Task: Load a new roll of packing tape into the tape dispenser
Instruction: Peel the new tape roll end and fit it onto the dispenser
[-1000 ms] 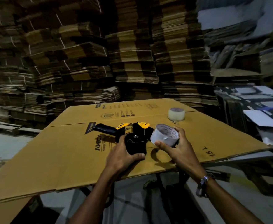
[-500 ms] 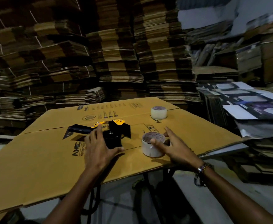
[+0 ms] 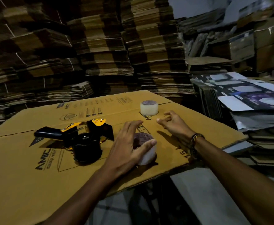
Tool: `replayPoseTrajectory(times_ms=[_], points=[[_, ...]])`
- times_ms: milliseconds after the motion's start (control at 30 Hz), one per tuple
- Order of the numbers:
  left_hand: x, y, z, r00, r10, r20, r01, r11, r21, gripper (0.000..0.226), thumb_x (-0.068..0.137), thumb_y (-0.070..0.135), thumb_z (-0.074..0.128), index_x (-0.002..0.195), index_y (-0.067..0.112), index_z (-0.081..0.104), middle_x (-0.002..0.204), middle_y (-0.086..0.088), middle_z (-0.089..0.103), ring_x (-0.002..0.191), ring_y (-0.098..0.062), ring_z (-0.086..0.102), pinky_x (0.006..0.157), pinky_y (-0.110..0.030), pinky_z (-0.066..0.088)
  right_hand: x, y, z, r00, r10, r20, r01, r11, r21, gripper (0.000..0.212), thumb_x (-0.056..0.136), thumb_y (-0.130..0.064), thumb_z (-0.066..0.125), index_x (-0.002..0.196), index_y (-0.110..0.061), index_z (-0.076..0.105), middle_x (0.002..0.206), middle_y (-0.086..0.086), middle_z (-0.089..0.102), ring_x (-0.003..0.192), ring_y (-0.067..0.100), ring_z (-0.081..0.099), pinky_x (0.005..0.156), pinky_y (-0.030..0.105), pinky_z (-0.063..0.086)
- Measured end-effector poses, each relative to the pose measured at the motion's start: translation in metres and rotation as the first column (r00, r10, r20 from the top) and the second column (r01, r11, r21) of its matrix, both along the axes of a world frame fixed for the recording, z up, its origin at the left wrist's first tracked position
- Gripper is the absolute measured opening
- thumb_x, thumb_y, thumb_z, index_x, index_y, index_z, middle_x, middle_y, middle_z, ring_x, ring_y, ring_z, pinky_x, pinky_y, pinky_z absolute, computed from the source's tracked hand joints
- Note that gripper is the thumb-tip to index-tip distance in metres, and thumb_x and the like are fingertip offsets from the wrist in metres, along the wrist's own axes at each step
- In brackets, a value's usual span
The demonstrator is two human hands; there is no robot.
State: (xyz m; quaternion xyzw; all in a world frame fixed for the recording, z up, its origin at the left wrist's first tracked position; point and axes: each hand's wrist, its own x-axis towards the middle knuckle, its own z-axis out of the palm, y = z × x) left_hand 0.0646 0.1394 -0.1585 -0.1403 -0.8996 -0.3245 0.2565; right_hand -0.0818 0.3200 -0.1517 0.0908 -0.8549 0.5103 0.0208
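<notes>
A black and yellow tape dispenser [image 3: 84,140] lies on its side on a flat cardboard sheet [image 3: 27,168], handle pointing left, with nothing touching it. To its right stands a white roll [image 3: 146,155], and my left hand [image 3: 128,148] is cupped over it, thumb on its right side. A clear tape roll [image 3: 149,108] stands farther back. My right hand [image 3: 172,124] hovers just in front of the clear roll with fingers apart, holding nothing and apart from it.
The cardboard sheet's front edge overhangs its support near my arms. Tall stacks of flattened boxes [image 3: 100,54] fill the back. A pile of printed cartons [image 3: 246,95] sits at the right.
My left hand left the dispenser and moved right onto the white roll. My right hand let go of that roll and moved back toward the clear roll.
</notes>
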Motion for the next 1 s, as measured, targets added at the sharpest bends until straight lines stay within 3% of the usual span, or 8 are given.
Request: replayPoseTrajectory(times_ms=[133, 367, 467, 633, 700, 800, 900, 1000], points=[[-0.028, -0.001, 0.002, 1.000, 0.000, 0.024, -0.001, 1.000, 0.030, 0.070, 0.085, 0.069, 0.051, 0.143, 0.030, 0.043, 0.142, 0.009, 0.049, 0.118, 0.000, 0.046, 0.087, -0.002, 0.030, -0.035, -0.010, 0.002, 0.996, -0.027, -0.088, 0.031, 0.998, 0.047, 0.064, 0.088, -0.036, 0.073, 0.143, -0.023, 0.042, 0.141, 0.010, 0.052, 0.127, 0.027, 0.052, 0.102, 0.044, 0.048], [-0.064, -0.006, 0.000, 0.983, -0.104, 0.150, 0.072, 0.977, 0.203, 0.083, 0.072, 0.081, 0.045, 0.143, 0.040, 0.036, 0.139, 0.009, 0.052, 0.122, -0.006, 0.053, 0.093, -0.021, 0.046, -0.092, -0.030, 0.000, 0.982, 0.012, -0.191, 0.017, 0.989, 0.150, 0.076, 0.087, -0.031, 0.074, 0.151, -0.031, 0.034, 0.148, 0.014, 0.039, 0.133, 0.034, 0.045, 0.103, 0.044, 0.043], [-0.067, -0.011, -0.002, 0.965, -0.140, 0.222, 0.080, 0.962, 0.261, 0.094, 0.061, 0.082, 0.057, 0.144, 0.050, 0.027, 0.137, 0.016, 0.045, 0.124, -0.007, 0.052, 0.093, -0.023, 0.048, -0.105, -0.038, -0.002, 0.980, 0.033, -0.194, 0.006, 0.981, 0.196, 0.070, 0.087, -0.037, 0.073, 0.148, -0.034, 0.039, 0.146, 0.012, 0.042, 0.131, 0.034, 0.046, 0.103, 0.046, 0.044], [-0.064, -0.015, -0.001, 0.940, -0.220, 0.262, 0.158, 0.958, 0.241, 0.115, 0.054, 0.058, 0.085, 0.147, 0.051, 0.018, 0.130, 0.018, 0.035, 0.109, 0.008, 0.052, 0.078, -0.001, 0.045, -0.110, -0.044, -0.006, 0.974, 0.020, -0.227, 0.030, 0.976, 0.214, 0.041, 0.090, -0.035, 0.069, 0.128, -0.030, 0.054, 0.135, 0.010, 0.055, 0.116, 0.030, 0.057, 0.094, 0.047, 0.053], [-0.058, -0.015, 0.002, 0.955, -0.218, 0.200, 0.161, 0.950, 0.267, 0.120, 0.053, 0.050, 0.086, 0.150, 0.049, 0.015, 0.127, 0.020, 0.037, 0.110, 0.011, 0.053, 0.084, -0.002, 0.047, -0.107, -0.042, -0.006, 0.969, 0.002, -0.245, 0.044, 0.982, 0.183, 0.029, 0.091, -0.032, 0.068, 0.116, -0.026, 0.056, 0.132, 0.010, 0.057, 0.114, 0.030, 0.057, 0.094, 0.050, 0.053], [-0.052, -0.016, 0.000, 0.990, -0.128, -0.062, 0.136, 0.977, 0.163, 0.121, 0.060, 0.044, 0.091, 0.151, 0.047, 0.012, 0.135, 0.015, 0.039, 0.126, 0.001, 0.049, 0.094, -0.009, 0.047, -0.101, -0.039, -0.005, 0.964, -0.018, -0.264, 0.066, 0.983, 0.174, 0.020, 0.088, -0.033, 0.071, 0.100, -0.030, 0.054, 0.126, 0.007, 0.059, 0.111, 0.030, 0.058, 0.092, 0.050, 0.053], [-0.046, -0.009, 0.000, 0.949, -0.128, -0.287, 0.128, 0.992, -0.018, 0.113, 0.069, 0.046, 0.084, 0.155, 0.038, 0.011, 0.149, 0.006, 0.042, 0.136, -0.014, 0.043, 0.106, -0.022, 0.042, -0.094, -0.036, -0.006, 0.961, -0.036, -0.273, 0.084, 0.983, 0.163, 0.025, 0.084, -0.035, 0.074, 0.094, -0.034, 0.051, 0.121, 0.004, 0.061, 0.109, 0.028, 0.059, 0.087, 0.042, 0.053], [-0.041, 0.001, 0.003, 0.923, -0.143, -0.358, 0.114, 0.988, -0.101, 0.109, 0.073, 0.050, 0.079, 0.155, 0.030, 0.009, 0.155, 0.001, 0.038, 0.137, -0.020, 0.042, 0.109, -0.018, 0.035, -0.086, -0.031, -0.008, 0.962, -0.035, -0.272, 0.081, 0.984, 0.161, 0.030, 0.080, -0.035, 0.079, 0.093, -0.033, 0.053, 0.118, 0.003, 0.060, 0.104, 0.026, 0.059, 0.078, 0.034, 0.048]])
